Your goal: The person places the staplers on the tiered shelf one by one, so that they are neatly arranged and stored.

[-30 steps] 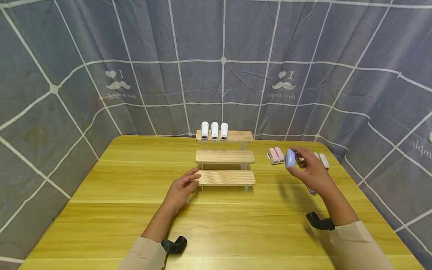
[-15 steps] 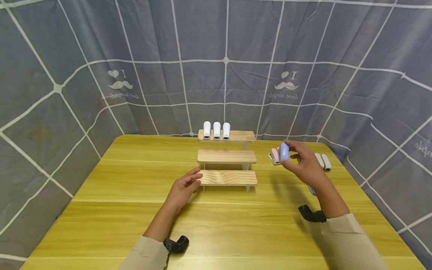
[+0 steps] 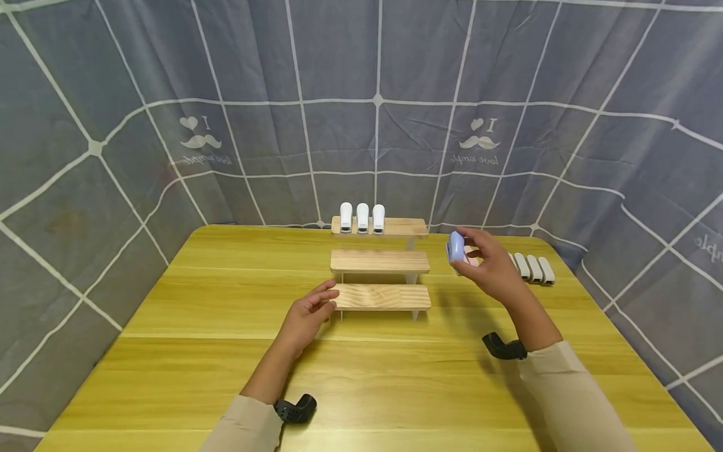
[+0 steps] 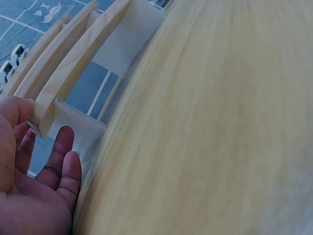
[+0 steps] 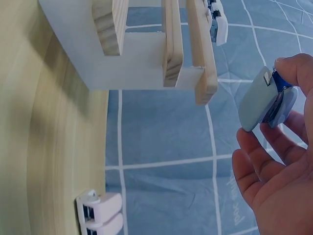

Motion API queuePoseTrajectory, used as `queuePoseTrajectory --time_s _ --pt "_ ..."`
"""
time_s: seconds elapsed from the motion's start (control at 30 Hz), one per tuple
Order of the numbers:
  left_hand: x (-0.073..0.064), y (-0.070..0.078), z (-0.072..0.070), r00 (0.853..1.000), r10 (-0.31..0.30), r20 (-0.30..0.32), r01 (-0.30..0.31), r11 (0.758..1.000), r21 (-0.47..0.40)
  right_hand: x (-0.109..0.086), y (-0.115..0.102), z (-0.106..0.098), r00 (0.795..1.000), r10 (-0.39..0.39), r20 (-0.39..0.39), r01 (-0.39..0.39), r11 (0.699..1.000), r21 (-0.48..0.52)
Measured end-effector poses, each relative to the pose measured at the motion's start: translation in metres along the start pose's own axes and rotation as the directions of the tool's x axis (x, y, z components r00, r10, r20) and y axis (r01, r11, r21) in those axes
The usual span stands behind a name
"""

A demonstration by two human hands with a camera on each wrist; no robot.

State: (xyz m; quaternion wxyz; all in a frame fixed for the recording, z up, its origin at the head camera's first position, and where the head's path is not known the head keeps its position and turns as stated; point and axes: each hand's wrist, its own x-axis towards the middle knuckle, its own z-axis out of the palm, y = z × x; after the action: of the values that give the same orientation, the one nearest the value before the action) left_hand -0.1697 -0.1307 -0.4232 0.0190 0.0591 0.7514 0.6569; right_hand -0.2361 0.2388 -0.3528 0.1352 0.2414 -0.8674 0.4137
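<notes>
My right hand (image 3: pixel 490 267) pinches a light blue mini stapler (image 3: pixel 456 247) between thumb and fingertips, held up over the table to the right of a three-tier wooden shelf (image 3: pixel 380 260). In the right wrist view, the stapler (image 5: pixel 259 100) is tilted, its metal and dark blue parts showing. My left hand (image 3: pixel 305 318) holds the left end of the lowest board (image 4: pixel 73 68) with thumb and finger; its other fingers stay loose beside the clear support. Three white staplers (image 3: pixel 362 218) stand in a row on the top board's left half. The middle and lowest boards carry nothing.
Pink staplers (image 5: pixel 105 210) sit on the table right of the shelf, partly hidden behind my right hand in the head view. Several whitish staplers (image 3: pixel 534 269) line up farther right. A grey gridded curtain (image 3: pixel 271 138) hangs around the yellow wooden table (image 3: pixel 226 351).
My right hand has carried the blue stapler left, towards the shelf, passing in front of the pink staplers. More of the whitish row shows now. The left hand stays at the lowest board.
</notes>
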Motion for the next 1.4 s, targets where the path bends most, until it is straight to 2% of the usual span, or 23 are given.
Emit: queuePoseTrajectory --time_s 0.33,0.47,0.73,0.97,1.17,1.4 --pt "-0.003 0.009 0.0 1.0 -0.008 0.0 0.008 1.0 0.017 0.019 -0.002 0.014 1.0 0.003 0.019 -0.004 1.0 0.019" --pt "-0.001 0.005 0.0 1.0 -0.003 0.007 0.003 1.0 0.016 0.027 -0.003 0.02 0.999 0.006 0.037 -0.007 1.0 0.018" --pt "0.014 -0.029 -0.001 1.0 -0.009 -0.001 0.009 1.0 -0.012 0.044 -0.009 0.027 0.998 0.018 0.058 -0.016 0.999 -0.03" --pt "0.015 -0.029 -0.003 1.0 -0.003 -0.002 0.003 1.0 -0.003 0.062 -0.018 0.034 0.994 -0.033 0.104 0.04 0.998 -0.058" --pt "0.015 -0.027 -0.003 1.0 -0.009 0.004 0.009 1.0 0.017 0.072 -0.02 0.043 0.989 -0.042 0.144 0.049 0.998 -0.05" --pt "0.014 -0.029 -0.003 1.0 -0.003 0.008 0.003 1.0 0.002 0.079 -0.021 0.05 0.987 -0.039 0.157 0.046 0.998 -0.043"
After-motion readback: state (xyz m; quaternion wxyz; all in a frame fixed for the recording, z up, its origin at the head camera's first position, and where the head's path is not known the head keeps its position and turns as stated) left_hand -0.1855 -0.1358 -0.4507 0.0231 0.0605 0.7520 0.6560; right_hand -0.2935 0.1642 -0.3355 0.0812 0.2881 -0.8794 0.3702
